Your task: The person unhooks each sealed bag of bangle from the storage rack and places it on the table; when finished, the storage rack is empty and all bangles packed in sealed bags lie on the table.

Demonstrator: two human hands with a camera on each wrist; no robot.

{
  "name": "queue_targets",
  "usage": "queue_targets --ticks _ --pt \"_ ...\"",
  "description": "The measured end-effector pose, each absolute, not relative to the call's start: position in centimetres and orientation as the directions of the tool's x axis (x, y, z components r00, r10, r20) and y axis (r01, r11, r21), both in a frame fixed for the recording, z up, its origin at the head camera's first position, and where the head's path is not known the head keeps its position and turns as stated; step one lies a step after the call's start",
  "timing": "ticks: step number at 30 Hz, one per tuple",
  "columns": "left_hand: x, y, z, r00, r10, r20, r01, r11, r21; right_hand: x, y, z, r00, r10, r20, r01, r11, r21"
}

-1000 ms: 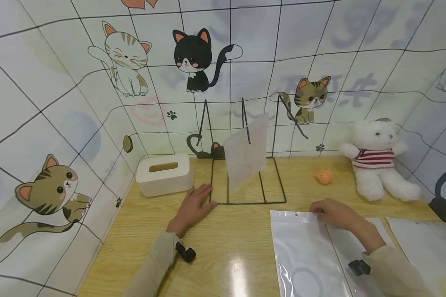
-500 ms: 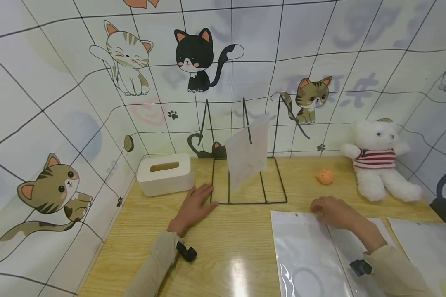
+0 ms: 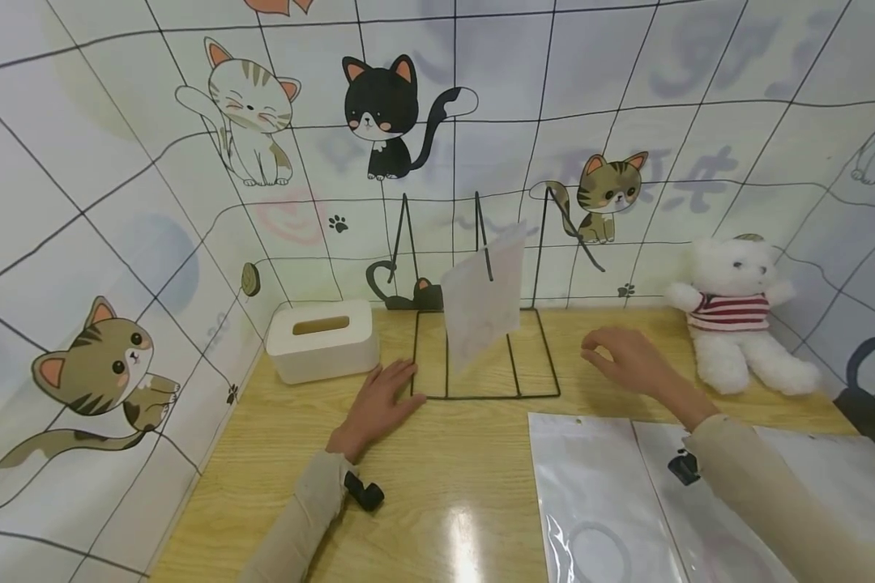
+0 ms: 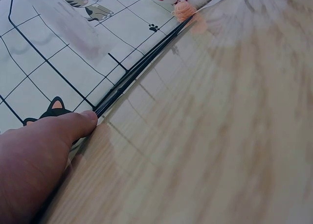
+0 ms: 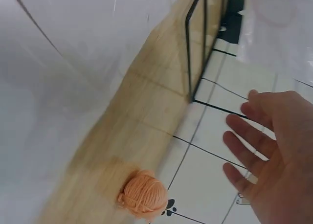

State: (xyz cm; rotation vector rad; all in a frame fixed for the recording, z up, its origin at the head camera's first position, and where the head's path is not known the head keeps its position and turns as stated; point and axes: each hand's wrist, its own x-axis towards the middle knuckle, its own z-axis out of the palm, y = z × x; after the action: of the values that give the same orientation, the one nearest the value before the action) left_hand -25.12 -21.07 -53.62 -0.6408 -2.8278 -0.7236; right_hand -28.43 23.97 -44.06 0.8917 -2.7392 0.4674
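Observation:
My left hand (image 3: 375,405) rests flat on the table, fingertips at the left front corner of a black wire rack (image 3: 481,397). In the left wrist view its thumb touches the rack's base wire (image 4: 120,91). A translucent plastic bag (image 3: 483,300) hangs upright on the rack's middle upright. My right hand (image 3: 630,360) is raised above the table right of the rack, fingers loosely bent and holding nothing, as the right wrist view confirms. Below it lies a clear zip bag (image 3: 591,478). An orange yarn ball (image 5: 144,194), hidden by the right hand in the head view, sits near the wall.
A white tissue box (image 3: 324,340) stands left of the rack. At the back right sits a white teddy bear (image 3: 732,324) in a striped shirt. More flat bags (image 3: 820,465) lie at the right, partly under my right sleeve. A cat-printed cloth covers the walls.
My right hand has left the top edge of the zip bag and moved up and slightly left, now covering the yarn ball in the head view. The left hand stays put.

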Motion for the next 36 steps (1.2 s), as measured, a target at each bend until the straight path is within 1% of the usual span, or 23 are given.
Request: queue_targets --ticks 2,5,6,8,9,10,12,13,15,16,18,20,22,25,28,30,33,36 --pt "-25.2 -21.1 -53.6 -0.896 0.367 0.249 0.441 0.795 0.416 -29.8 23.4 -43.8 -0.792 -0.533 0.298 -0.598 0.775 -0.204" --pt "-25.2 -21.1 -53.6 -0.897 0.367 0.246 0.44 0.796 0.416 -31.7 22.5 -43.5 -0.801 -0.538 0.263 -0.591 0.782 -0.198" --pt "-25.2 -21.1 -53.6 -0.898 0.368 0.239 0.438 0.796 0.419 -32.2 22.2 -43.4 -0.809 -0.534 0.246 -0.582 0.786 -0.209" --pt "-25.2 -21.0 -53.6 -0.899 0.371 0.234 0.438 0.794 0.423 -33.1 21.4 -43.1 -0.84 -0.505 0.2 -0.542 0.797 -0.267" --pt "-25.2 -21.0 -53.6 -0.899 0.373 0.231 0.438 0.793 0.424 -33.6 21.0 -43.0 -0.859 -0.481 0.175 -0.512 0.798 -0.317" --pt "-25.3 -21.0 -53.6 -0.898 0.375 0.231 0.44 0.792 0.423 -34.0 20.6 -42.9 -0.883 -0.447 0.145 -0.466 0.793 -0.391" --pt "-25.3 -21.0 -53.6 -0.898 0.378 0.225 0.44 0.792 0.423 -34.9 19.8 -42.7 -0.924 -0.374 0.079 -0.351 0.745 -0.567" --pt "-25.3 -21.0 -53.6 -0.897 0.379 0.226 0.441 0.793 0.421 -35.3 19.3 -42.7 -0.941 -0.335 0.052 -0.284 0.697 -0.658" --pt "-25.4 -21.2 -53.7 -0.901 0.371 0.226 0.433 0.803 0.41 -36.3 18.3 -42.4 -0.965 -0.26 0.026 -0.171 0.556 -0.813" --pt "-25.4 -21.2 -53.7 -0.903 0.365 0.228 0.429 0.807 0.406 -36.8 17.7 -42.2 -0.975 -0.221 0.028 -0.134 0.481 -0.867" --pt "-25.4 -21.3 -53.8 -0.905 0.359 0.231 0.425 0.805 0.415 -37.5 16.5 -41.5 -0.985 -0.148 0.084 -0.13 0.339 -0.932" --pt "-25.4 -21.3 -53.9 -0.903 0.361 0.231 0.427 0.801 0.42 -37.9 15.4 -40.5 -0.98 -0.076 0.183 -0.196 0.25 -0.948" --pt "-25.4 -21.2 -54.0 -0.9 0.371 0.23 0.436 0.792 0.427 -37.8 14.3 -39.1 -0.957 -0.033 0.288 -0.289 0.194 -0.937" --pt "-25.5 -21.1 -54.1 -0.896 0.376 0.235 0.442 0.794 0.418 -37.4 12.9 -37.1 -0.924 -0.022 0.383 -0.382 0.133 -0.914" --pt "-25.5 -21.1 -54.0 -0.896 0.37 0.244 0.442 0.794 0.417 -37.1 11.8 -35.6 -0.916 -0.019 0.401 -0.401 0.105 -0.91" --pt "-25.5 -21.0 -53.8 -0.897 0.371 0.241 0.441 0.792 0.421 -36.8 11.3 -35.1 -0.917 -0.016 0.398 -0.397 0.124 -0.909" --pt "-25.5 -21.0 -53.6 -0.9 0.373 0.226 0.436 0.791 0.43 -36.3 10.8 -35.0 -0.912 0.008 0.409 -0.404 0.139 -0.904" --pt "-25.5 -21.0 -53.5 -0.902 0.373 0.215 0.431 0.794 0.429 -35.6 10.6 -35.4 -0.886 0.027 0.463 -0.456 0.139 -0.879"
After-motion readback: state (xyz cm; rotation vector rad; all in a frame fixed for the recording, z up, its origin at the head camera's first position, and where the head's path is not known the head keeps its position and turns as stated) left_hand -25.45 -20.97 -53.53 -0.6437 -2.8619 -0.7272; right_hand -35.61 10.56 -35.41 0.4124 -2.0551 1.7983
